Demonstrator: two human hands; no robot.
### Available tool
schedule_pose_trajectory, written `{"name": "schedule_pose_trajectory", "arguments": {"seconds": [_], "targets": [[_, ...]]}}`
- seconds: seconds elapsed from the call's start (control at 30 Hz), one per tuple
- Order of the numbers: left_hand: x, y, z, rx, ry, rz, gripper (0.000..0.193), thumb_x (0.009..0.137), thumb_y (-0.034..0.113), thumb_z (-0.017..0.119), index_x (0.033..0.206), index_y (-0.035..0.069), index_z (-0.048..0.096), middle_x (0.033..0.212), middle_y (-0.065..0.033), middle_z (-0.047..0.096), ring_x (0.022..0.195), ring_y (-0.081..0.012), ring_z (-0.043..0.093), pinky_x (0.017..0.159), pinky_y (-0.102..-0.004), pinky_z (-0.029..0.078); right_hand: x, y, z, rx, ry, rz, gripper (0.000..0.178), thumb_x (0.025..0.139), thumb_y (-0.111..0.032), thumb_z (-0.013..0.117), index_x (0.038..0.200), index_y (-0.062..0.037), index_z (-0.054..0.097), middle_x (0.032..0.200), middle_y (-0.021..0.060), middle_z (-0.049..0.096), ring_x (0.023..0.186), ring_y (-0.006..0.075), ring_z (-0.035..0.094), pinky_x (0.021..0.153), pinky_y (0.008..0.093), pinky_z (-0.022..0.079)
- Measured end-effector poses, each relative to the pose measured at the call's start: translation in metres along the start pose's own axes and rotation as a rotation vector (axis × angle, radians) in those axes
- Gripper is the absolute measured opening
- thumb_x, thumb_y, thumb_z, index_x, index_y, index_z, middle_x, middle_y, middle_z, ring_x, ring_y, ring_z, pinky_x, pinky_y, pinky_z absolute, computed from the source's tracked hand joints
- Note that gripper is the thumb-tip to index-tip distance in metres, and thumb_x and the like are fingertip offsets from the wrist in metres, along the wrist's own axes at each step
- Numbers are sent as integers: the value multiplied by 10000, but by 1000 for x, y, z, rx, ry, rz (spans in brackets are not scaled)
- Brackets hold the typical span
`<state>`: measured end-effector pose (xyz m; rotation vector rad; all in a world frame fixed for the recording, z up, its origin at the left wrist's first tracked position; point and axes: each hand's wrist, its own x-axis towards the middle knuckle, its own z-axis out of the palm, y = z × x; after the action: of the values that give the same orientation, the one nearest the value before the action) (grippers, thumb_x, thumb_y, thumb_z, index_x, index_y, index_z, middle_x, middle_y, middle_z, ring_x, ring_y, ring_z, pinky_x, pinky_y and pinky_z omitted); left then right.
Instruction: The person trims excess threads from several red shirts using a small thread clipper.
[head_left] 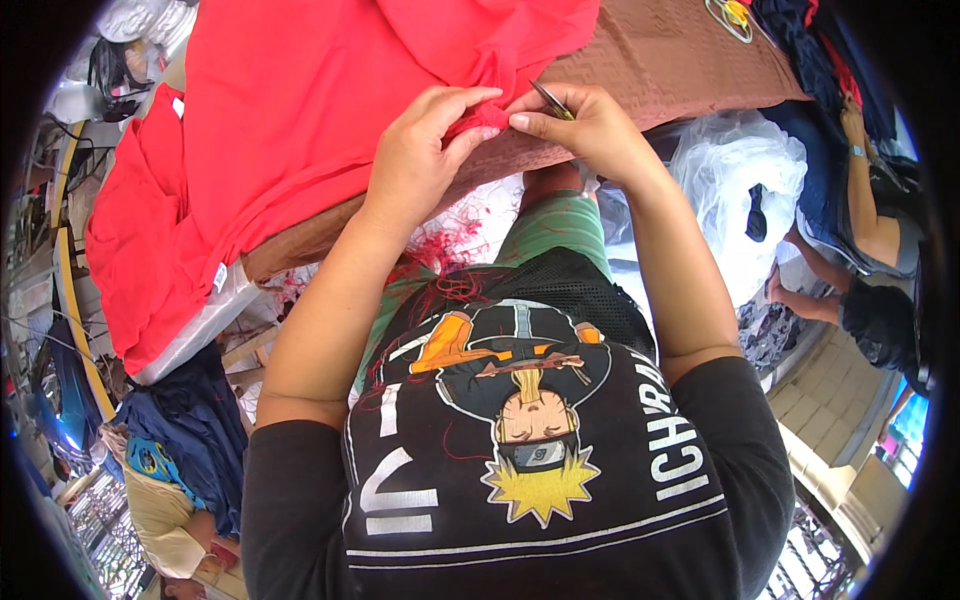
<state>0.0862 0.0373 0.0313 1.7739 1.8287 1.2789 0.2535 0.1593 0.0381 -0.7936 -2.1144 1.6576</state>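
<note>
Cluttered workroom, seen looking down, with a brown cloth-covered table (pixel 680 60) reaching across the top. At its near edge, the fingers of the left hand (pixel 422 140) are closed around a small bunched fold of red cloth (pixel 300 110). Facing them, the right hand (pixel 592 122) pinches the same fold between thumb and forefinger, with slim pointed snips (pixel 550 100) tucked into its grip, tip upward; whether the blades are open cannot be told. The cloth, apparently a garment, spreads over the table's left half and hangs off its left side, where a white tag (pixel 220 277) shows. Loose red threads (pixel 448 243) lie across the wearer's lap and lower down, suggesting a good deal of trimming is already done. This fold, gripped in both hands, seems unfinished; how much of the cloth remains is not visible. Farther out come green shorts (pixel 555 228), a black printed shirt (pixel 640 520), clear plastic wrapping (pixel 730 160) at right and, beyond it, another person's arm (pixel 862 195).
</note>
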Motion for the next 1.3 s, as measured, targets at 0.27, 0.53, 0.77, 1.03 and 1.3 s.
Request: {"name": "schedule_pose_trajectory", "arguments": {"seconds": [0.27,0.53,0.77,1.03,1.3], "targets": [[-3,-6,7,-24,39,5,331,789,240,734,1091,111,692,924,-93,662,801,-245,647,720,-331,510,-2,-19,-1,-13,55,-28,203,865,-212,669,899,-13,688,803,47,681,775,94,600,735,261,466],[3,7,9,310,156,234,189,856,155,675,1022,76,719,916,-83,637,810,-214,624,711,-304,488,-1,-21,7,-100,66,-144,198,888,-206,635,945,-20,672,822,40,678,793,107,610,758,275,474],[-5,8,8,-79,59,-56,185,902,109,613,1047,56,716,943,-69,671,834,-125,618,747,-242,483,9,26,6,-224,82,-176,198,814,-186,665,967,-63,683,869,135,691,835,270,669,759,364,504],[-1,13,-4,-149,-50,-321,172,885,145,664,977,8,710,834,-22,708,774,-54,609,736,-222,489,1,6,2,-349,48,-67,170,827,-120,662,971,-31,680,868,98,688,828,186,643,781,314,488],[6,4,-14,-286,-252,-364,214,919,170,623,1016,-14,673,886,-25,696,820,-63,609,758,-228,492,-9,-26,-14,-453,-116,-157,249,863,-156,679,1046,3,622,888,64,648,802,122,576,713,274,471]]}}
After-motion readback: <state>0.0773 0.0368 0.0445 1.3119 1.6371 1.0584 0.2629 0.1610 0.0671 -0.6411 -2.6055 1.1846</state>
